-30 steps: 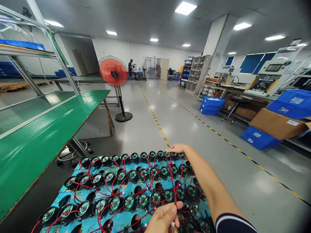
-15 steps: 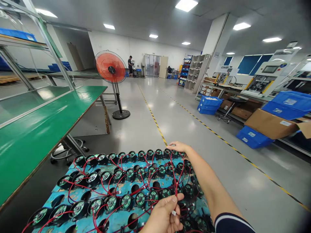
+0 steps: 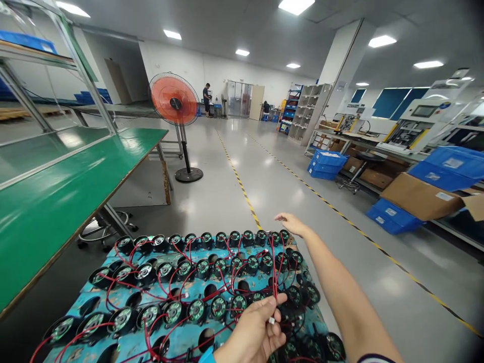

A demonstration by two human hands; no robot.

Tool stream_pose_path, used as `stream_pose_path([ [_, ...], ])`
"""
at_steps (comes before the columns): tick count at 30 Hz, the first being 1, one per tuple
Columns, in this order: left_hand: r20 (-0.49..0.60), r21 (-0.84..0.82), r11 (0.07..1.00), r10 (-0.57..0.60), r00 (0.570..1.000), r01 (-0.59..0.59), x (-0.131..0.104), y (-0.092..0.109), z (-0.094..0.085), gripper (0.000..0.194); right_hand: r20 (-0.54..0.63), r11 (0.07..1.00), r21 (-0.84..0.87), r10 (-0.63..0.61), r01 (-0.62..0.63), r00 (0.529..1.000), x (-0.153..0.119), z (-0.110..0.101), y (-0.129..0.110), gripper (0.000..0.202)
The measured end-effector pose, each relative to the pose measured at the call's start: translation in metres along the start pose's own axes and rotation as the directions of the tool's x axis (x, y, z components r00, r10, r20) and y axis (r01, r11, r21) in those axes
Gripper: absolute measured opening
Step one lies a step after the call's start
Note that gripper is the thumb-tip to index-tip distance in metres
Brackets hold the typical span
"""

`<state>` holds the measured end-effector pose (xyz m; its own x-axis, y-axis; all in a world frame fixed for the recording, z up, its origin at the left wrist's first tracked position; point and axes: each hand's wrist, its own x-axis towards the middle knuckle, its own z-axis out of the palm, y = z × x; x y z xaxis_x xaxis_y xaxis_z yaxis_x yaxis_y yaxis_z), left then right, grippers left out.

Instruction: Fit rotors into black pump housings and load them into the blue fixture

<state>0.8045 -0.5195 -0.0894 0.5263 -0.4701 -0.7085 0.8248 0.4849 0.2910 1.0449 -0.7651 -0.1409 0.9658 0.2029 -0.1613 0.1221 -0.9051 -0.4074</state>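
Note:
Rows of round black motor-like parts (image 3: 197, 313) with green circuit faces and red leads sit on a worn blue board (image 3: 196, 291) with round holes. My left hand (image 3: 257, 325), low in the middle, pinches a pair of red wires (image 3: 275, 272) between thumb and fingers. A small white connector (image 3: 271, 320) pokes out below the thumb. The wires run up toward the parts at the far right of the board. My right hand (image 3: 293, 224) is held beyond the board's far right corner, fingers stretched out, holding nothing visible.
A green-topped bench (image 3: 75, 186) runs along the left. An orange stand fan (image 3: 175, 103) is ahead. To the right are blue bins (image 3: 327, 164), a cardboard box (image 3: 421, 194) and machines (image 3: 416, 121). Two people (image 3: 207, 98) are far back.
My right hand has moved off the far right parts, outward to the right and slightly up. My left hand keeps the red wires pinched, and the view has shifted slightly.

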Motion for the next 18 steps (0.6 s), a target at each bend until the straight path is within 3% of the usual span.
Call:
stream_pose_path([
  [3,0.022,-0.035,0.999,0.010,1.000,-0.009,-0.002,0.000,0.006,0.026,0.083,0.990,-0.085,-0.103,0.110,0.991,-0.023,-0.019,-0.002,0.052],
  [6,0.066,-0.060,0.998,0.031,0.997,-0.027,-0.001,0.000,0.013,0.026,0.094,0.967,-0.175,-0.169,0.184,0.981,-0.036,-0.016,-0.014,0.070],
  [11,0.096,-0.056,0.998,0.027,0.995,-0.022,0.003,0.000,0.021,0.027,0.048,0.943,-0.266,-0.195,0.200,0.980,-0.034,0.008,-0.028,0.054],
  [18,0.086,-0.048,0.999,0.015,0.996,-0.011,0.006,0.005,0.026,0.026,0.085,0.947,-0.230,-0.208,0.223,0.974,-0.036,-0.001,-0.018,0.041],
])
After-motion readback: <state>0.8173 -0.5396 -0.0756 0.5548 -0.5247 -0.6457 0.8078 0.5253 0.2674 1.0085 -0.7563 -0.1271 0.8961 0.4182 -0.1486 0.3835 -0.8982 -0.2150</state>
